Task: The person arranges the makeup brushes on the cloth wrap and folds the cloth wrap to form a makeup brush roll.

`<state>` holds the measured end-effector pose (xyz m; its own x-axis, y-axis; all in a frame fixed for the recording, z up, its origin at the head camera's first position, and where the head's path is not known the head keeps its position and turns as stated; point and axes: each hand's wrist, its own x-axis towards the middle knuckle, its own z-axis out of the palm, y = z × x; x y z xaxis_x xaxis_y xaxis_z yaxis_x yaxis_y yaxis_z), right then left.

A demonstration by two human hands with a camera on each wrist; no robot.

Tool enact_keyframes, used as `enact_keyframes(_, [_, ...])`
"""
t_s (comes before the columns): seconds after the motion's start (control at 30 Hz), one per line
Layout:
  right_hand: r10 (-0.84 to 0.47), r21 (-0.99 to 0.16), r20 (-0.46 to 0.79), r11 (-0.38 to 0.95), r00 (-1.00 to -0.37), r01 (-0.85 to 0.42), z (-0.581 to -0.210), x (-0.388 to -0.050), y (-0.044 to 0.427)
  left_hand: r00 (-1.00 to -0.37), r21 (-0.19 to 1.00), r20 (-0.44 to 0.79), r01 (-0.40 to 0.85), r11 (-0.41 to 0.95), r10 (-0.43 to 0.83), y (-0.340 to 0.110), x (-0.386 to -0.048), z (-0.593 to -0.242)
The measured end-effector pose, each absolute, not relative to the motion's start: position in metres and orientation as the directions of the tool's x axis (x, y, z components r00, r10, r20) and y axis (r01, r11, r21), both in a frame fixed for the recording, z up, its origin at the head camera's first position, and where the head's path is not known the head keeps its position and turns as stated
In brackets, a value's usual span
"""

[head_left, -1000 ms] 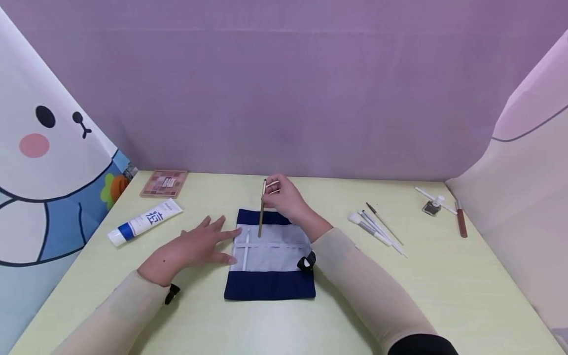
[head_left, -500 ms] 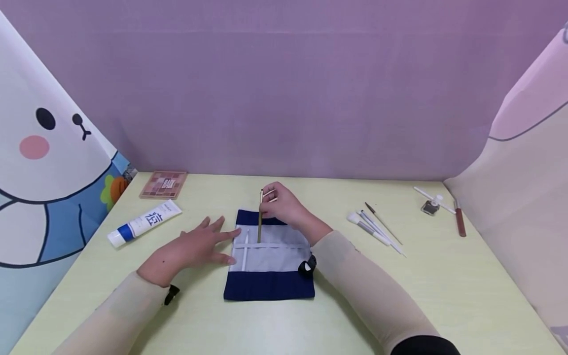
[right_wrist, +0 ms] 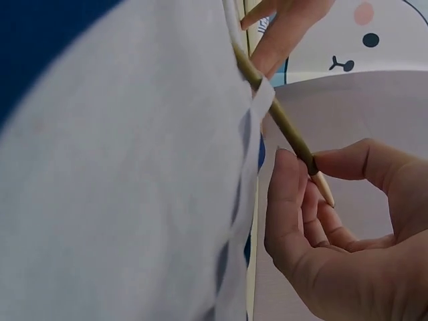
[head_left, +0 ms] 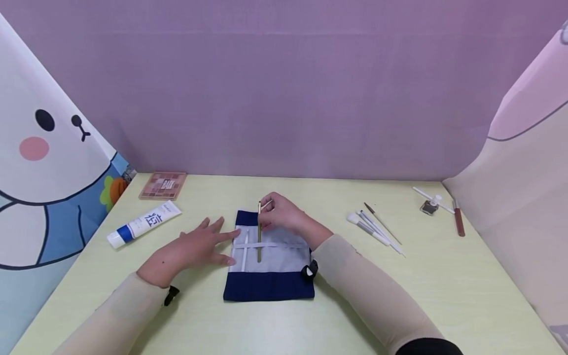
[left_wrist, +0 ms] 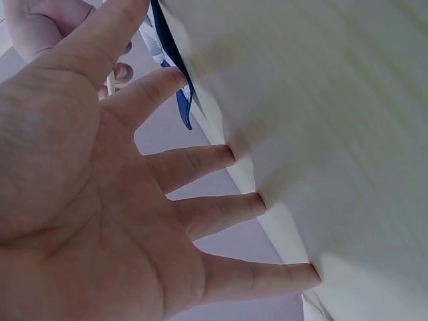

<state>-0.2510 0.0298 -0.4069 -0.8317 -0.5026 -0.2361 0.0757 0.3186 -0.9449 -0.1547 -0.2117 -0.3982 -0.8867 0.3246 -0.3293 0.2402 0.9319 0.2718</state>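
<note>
Just left of the middle of the head view, the gold stick point(head_left: 259, 254) lies over the navy-and-grey cloth roll point(head_left: 268, 291), long axis basically straight up and down the frame, lower end past the white strap point(head_left: 284, 245). Right hand point(head_left: 284, 214) has its upper part pinched between thumb and fingertips. Left hand point(head_left: 195, 246) is spread wide, holding nothing, at the roll's left edge. Right wrist cam shows what the head cam doesn't really: the strap bowed up over the stick, which slants there from upper middle to lower right, pale tip lowest.
</note>
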Motion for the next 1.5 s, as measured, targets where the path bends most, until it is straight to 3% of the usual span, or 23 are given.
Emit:
enact_keyframes(0.33, [-0.521,-0.937,-0.23,0.346,-0.822,0.044,-0.406,-0.243,0.036,-0.888,0.262,-0.33,0.241,0.935,0.321,-0.212,-0.155,-0.398])
enact_keyframes(0.7, [-0.496,-0.855,-0.215,0.511,-0.841,-0.083,-0.409,-0.237,0.038,-0.884,0.26,-0.335,0.246,0.934,0.326,-0.212,-0.155,-0.397])
enact_keyframes(0.97, [-0.54,-0.712,-0.181,0.648,-0.822,-0.269,-0.41,-0.233,0.041,-0.884,0.252,-0.335,0.25,0.935,0.327,-0.213,-0.156,-0.398])
enact_keyframes(1.17, [-0.562,-0.624,-0.197,0.704,-0.803,-0.34,-0.406,-0.228,0.039,-0.884,0.257,-0.33,0.253,0.933,0.33,-0.214,-0.157,-0.399])
enact_keyframes(1.5, [-0.553,-0.604,-0.21,0.722,-0.806,-0.338,-0.398,-0.224,0.049,-0.884,0.26,-0.34,0.24,0.935,0.321,-0.214,-0.157,-0.4])
